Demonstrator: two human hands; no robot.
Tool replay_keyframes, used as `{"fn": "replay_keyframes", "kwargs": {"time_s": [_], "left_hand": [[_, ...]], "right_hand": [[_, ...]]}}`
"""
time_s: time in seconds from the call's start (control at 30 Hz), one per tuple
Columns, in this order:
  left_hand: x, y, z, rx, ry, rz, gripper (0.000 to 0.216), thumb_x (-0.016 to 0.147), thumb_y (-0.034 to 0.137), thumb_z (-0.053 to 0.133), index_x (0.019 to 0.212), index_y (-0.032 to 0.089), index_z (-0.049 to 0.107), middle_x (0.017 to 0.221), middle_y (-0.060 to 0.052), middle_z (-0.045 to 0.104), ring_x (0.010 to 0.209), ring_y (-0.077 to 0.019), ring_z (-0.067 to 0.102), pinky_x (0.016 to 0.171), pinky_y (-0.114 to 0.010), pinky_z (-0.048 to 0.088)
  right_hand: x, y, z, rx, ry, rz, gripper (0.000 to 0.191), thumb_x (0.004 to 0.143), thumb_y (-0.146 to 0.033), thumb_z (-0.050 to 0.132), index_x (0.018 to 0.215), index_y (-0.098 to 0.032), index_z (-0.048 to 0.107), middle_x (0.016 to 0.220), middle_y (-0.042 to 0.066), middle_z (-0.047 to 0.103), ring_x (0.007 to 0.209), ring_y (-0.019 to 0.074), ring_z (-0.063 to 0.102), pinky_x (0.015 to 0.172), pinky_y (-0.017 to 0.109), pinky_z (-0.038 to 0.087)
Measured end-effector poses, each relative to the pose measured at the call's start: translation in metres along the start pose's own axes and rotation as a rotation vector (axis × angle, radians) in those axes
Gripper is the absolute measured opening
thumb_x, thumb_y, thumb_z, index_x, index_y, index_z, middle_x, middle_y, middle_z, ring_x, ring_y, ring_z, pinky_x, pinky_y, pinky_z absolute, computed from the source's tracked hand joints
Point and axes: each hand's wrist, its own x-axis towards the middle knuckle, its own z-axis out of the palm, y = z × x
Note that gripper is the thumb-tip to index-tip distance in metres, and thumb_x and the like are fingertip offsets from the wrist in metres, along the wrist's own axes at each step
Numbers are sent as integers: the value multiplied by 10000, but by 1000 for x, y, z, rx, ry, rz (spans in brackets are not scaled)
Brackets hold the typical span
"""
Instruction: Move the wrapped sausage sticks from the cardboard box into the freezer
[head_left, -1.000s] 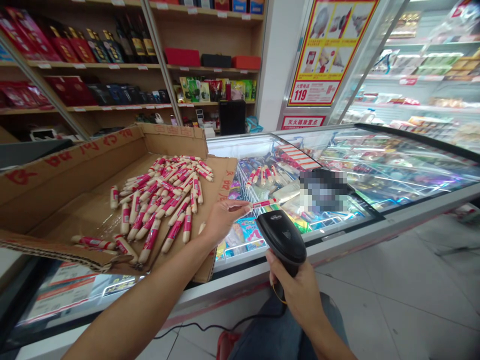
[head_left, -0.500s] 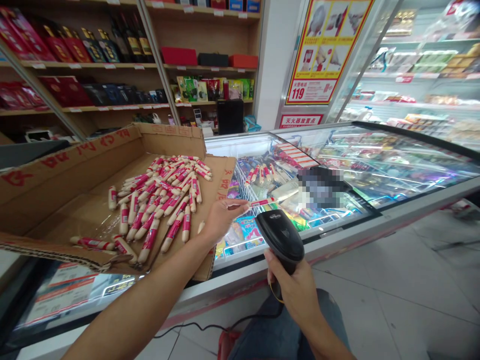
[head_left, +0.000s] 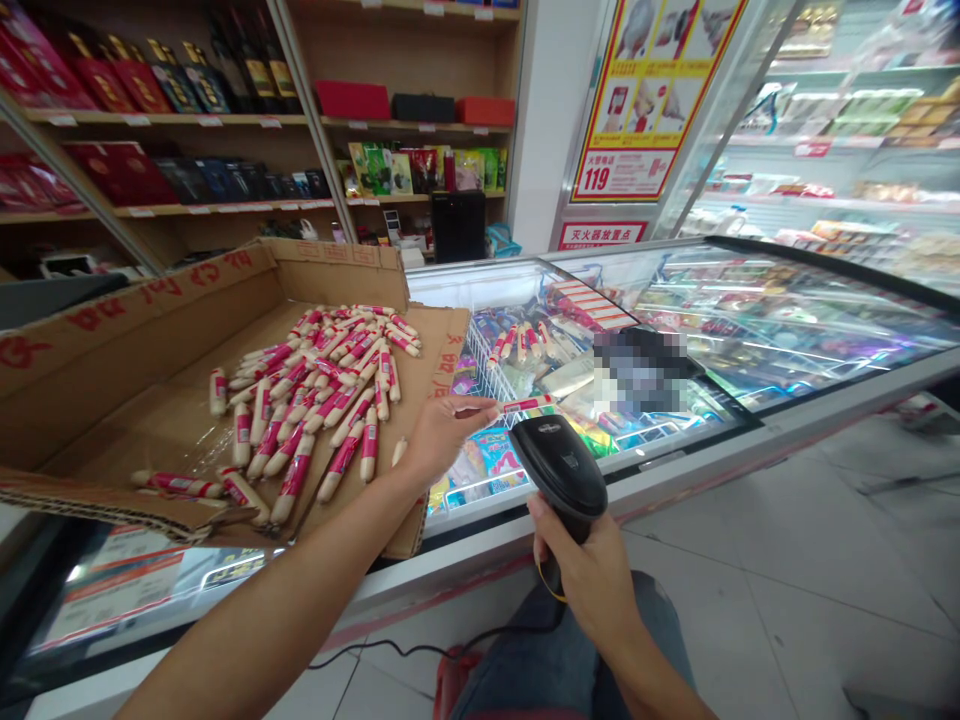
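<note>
Over the glass lid of the chest freezer (head_left: pixel 750 440), just past the box edge, your left hand (head_left: pixel 442 437) pinches one sausage stick (head_left: pixel 526 405) by its near end between thumb and forefinger, other fingers curled under. The stick is thin, roughly level, pointing right; it has a red-and-white printed wrapper with a pale tip, and the print is too small to read. It sits just above and beside the head of the scanner (head_left: pixel 564 468), not touching it as far as you can tell. Your right hand (head_left: pixel 592 580) is wrapped closed around the scanner's handle. The scanner is black with a rounded head tilted up toward the stick; a small logo on top is unreadable, and a dark cable (head_left: pixel 390 655) trails below. Left of your hand lies an opened cardboard box (head_left: pixel 150 330) on the freezer, flaps spread, with red Chinese characters printed along the flaps, upside down from your view. A loose pile of matching sausages (head_left: pixel 322 385) lies in it. More of the same sticks lie in a white wire basket (head_left: pixel 487 375) under the glass. On the wall is a yellow-and-red poster (head_left: pixel 652 90) with "119" in red, and a white sign (head_left: pixel 600 235) with red Chinese characters sits under it. The wooden shelves (head_left: pixel 225 200) behind hold red and dark gift boxes with their labels blurred.
</note>
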Motion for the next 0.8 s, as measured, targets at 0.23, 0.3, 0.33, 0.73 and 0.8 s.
{"fn": "replay_keyframes", "kwargs": {"time_s": [0.23, 0.3, 0.33, 0.73, 0.8], "left_hand": [[1, -4, 0, -16, 15, -2, 292, 625, 331, 831, 840, 140, 780, 846, -67, 764, 806, -186, 677, 774, -283, 520], [1, -4, 0, -9, 18, -1, 285, 631, 325, 826, 843, 140, 780, 851, -67, 764, 808, -185, 676, 778, -284, 519], [1, -3, -1, -1, 16, -1, 282, 637, 321, 823, 849, 139, 781, 853, -68, 765, 810, -185, 675, 780, -284, 519], [3, -6, -2, 9, 17, 7, 296, 632, 333, 825, 856, 143, 784, 838, -70, 764, 781, -182, 673, 756, -280, 515], [3, -7, -3, 19, 18, 6, 304, 638, 341, 819, 867, 144, 784, 856, -72, 766, 796, -187, 676, 763, -282, 514]], "right_hand": [[0, -1, 1, 4, -16, 6, 341, 794, -497, 680, 669, -193, 591, 433, -40, 536, 409, 133, 501, 436, 251, 411], [0, -1, 1, 0, -27, 8, 342, 798, -496, 676, 672, -190, 593, 429, -43, 531, 408, 132, 503, 440, 249, 414], [0, -2, 1, -2, -34, 10, 342, 802, -495, 674, 674, -188, 592, 428, -43, 530, 409, 131, 505, 443, 249, 415], [-1, 0, -1, 36, -50, 34, 337, 794, -494, 691, 728, -177, 598, 445, -39, 546, 420, 133, 515, 453, 249, 419], [0, 0, -2, 47, -50, 33, 339, 790, -496, 695, 731, -175, 604, 437, -42, 548, 411, 130, 516, 447, 242, 420]]}}
